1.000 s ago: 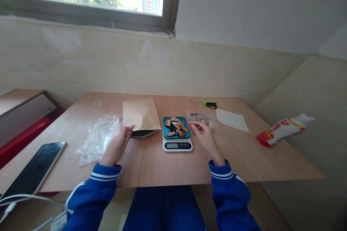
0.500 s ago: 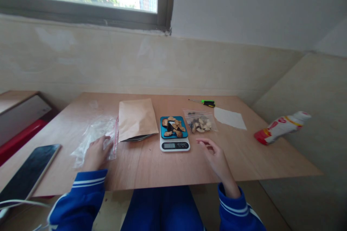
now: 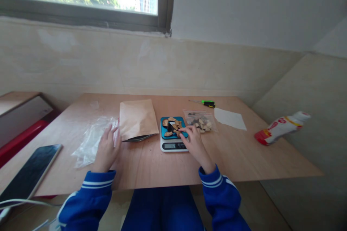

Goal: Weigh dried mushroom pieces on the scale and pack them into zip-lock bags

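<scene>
A small white digital scale with a blue top stands mid-table, with brown and dark dried pieces piled on it. My right hand reaches over the scale's right edge, its fingertips at the pieces; whether they pinch one is unclear. My left hand lies flat with fingers stretched on a pile of clear plastic bags. Beside that hand lies a brown paper pouch with its dark mouth open toward me. A clear zip bag of mixed pieces rests right of the scale.
A green-handled screwdriver and a white paper sheet lie at the back right. A red and white bottle lies on its side at the right edge. A dark tablet sits at the left, cables below it.
My right hand has come forward from the table's near side to the pieces on the scale. My left hand has shifted slightly right and flattened on the plastic bags.
</scene>
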The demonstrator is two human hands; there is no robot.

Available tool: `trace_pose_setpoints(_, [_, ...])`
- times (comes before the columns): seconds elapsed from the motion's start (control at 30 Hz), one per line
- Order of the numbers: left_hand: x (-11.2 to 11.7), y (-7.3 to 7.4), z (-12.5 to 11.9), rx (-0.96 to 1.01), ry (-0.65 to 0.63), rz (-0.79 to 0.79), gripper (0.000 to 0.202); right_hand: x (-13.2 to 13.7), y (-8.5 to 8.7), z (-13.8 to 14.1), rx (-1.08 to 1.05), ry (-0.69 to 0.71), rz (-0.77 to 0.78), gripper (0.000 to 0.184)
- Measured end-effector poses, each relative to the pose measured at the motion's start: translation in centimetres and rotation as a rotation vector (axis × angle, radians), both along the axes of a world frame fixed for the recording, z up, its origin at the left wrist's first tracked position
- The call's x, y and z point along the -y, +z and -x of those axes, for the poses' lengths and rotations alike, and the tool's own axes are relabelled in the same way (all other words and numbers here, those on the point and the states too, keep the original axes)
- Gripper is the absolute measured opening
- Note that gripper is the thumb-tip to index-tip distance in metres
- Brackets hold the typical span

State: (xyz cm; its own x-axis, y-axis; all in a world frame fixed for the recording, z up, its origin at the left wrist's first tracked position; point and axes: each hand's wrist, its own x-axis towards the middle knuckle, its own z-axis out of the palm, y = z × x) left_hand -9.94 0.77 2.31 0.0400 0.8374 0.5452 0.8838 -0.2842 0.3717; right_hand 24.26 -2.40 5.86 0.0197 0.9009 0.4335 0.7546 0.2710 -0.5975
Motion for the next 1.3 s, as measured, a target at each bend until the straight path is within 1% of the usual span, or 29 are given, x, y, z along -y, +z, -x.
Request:
trace_pose_setpoints(0.07, [-0.1,0.8,-1.7,-0.023,-0.153,0.031,0.048,-0.9,0.0,1.3,0.186,0.001,-0.014,0.021])
trace_pose_setpoints(0.1, [-0.2,1.0,-2.3,-0.048,-0.206,0.058,0.05,-1.3,0.0,1.9,0.274,0.006,-0.013,0.021])
trace_pose_setpoints(0.13, [-0.4,1.1,-2.8,-0.071,-0.242,0.088,0.049,-1.7,-0.1,2.4,0.353,0.014,-0.01,0.021])
trace_pose_setpoints(0.2, [-0.9,1.1,-3.2,-0.093,-0.266,0.146,0.041,-2.3,-0.4,3.3,0.479,0.038,-0.007,0.017])
trace_pose_setpoints(0.3, [-1.3,1.1,-3.0,-0.061,-0.224,0.201,0.034,-2.9,-0.4,3.7,0.562,0.064,-0.017,0.009])
trace_pose_setpoints(0.4, [-1.1,1.8,-2.7,-0.001,-0.171,0.197,0.032,-2.5,0.5,3.6,0.504,0.069,-0.028,0.01])
trace_pose_setpoints(0.47, [-0.8,2.7,-2.7,0.034,-0.146,0.154,0.03,-1.7,1.8,3.8,0.383,0.083,-0.062,0.013])
trace_pose_setpoints(0.53, [-0.3,3.9,-2.8,0.051,-0.11,0.088,0.027,-0.7,3.1,4.5,0.238,0.141,-0.123,0.014])
trace_pose_setpoints(0.6, [0.1,5.2,-3.1,0.048,-0.055,0.021,0.025,0.1,4.3,5.8,0.137,0.214,-0.19,0.016])
trace_pose_setpoints(0.63, [0.3,5.9,-3.3,0.043,-0.025,-0.008,0.025,0.3,4.7,6.7,0.124,0.235,-0.223,0.017])
trace_pose_setpoints(0.7, [0.6,7.2,-3.8,0.033,0.029,-0.051,0.024,0.2,5.0,8.7,0.18,0.219,-0.271,0.019])
trace_pose_setpoints(0.77, [0.8,8.3,-4.2,0.025,0.069,-0.067,0.023,-0.2,4.9,10.7,0.302,0.173,-0.29,0.023])
trace_pose_setpoints(0.83, [0.7,9.1,-4.4,0.024,0.094,-0.067,0.023,-0.4,4.6,12.2,0.402,0.155,-0.282,0.031])
trace_pose_setpoints(0.87, [0.7,9.2,-4.4,0.027,0.1,-0.064,0.022,-0.2,4.5,12.8,0.419,0.162,-0.275,0.034])
trace_pose_setpoints(0.93, [0.6,9.1,-4.1,0.037,0.092,-0.057,0.023,0.8,4.3,13.5,0.391,0.209,-0.254,0.034])
trace_pose_setpoints(1.0, [0.4,8.4,-3.6,0.049,0.048,-0.035,0.023,2.5,4.0,13.6,0.328,0.32,-0.207,0.027])
trace_pose_setpoints(1.1, [0.2,6.4,-2.8,0.07,-0.065,0.061,0.024,5.4,3.8,13.0,0.251,0.558,-0.076,0.022])
trace_pose_setpoints(1.13, [0.2,5.6,-2.5,0.076,-0.105,0.108,0.025,6.3,3.8,12.6,0.223,0.61,-0.018,0.022])
trace_pose_setpoints(1.17, [0.2,4.8,-2.3,0.083,-0.144,0.157,0.027,7.0,3.8,12.3,0.19,0.638,0.041,0.022])
trace_pose_setpoints(1.23, [0.3,3.5,-1.8,0.094,-0.238,0.234,0.031,8.2,3.8,11.6,0.117,0.643,0.142,0.022])
trace_pose_setpoints(1.3, [0.4,2.6,-1.2,0.098,-0.342,0.281,0.037,9.0,3.7,10.9,0.057,0.634,0.22,0.021])
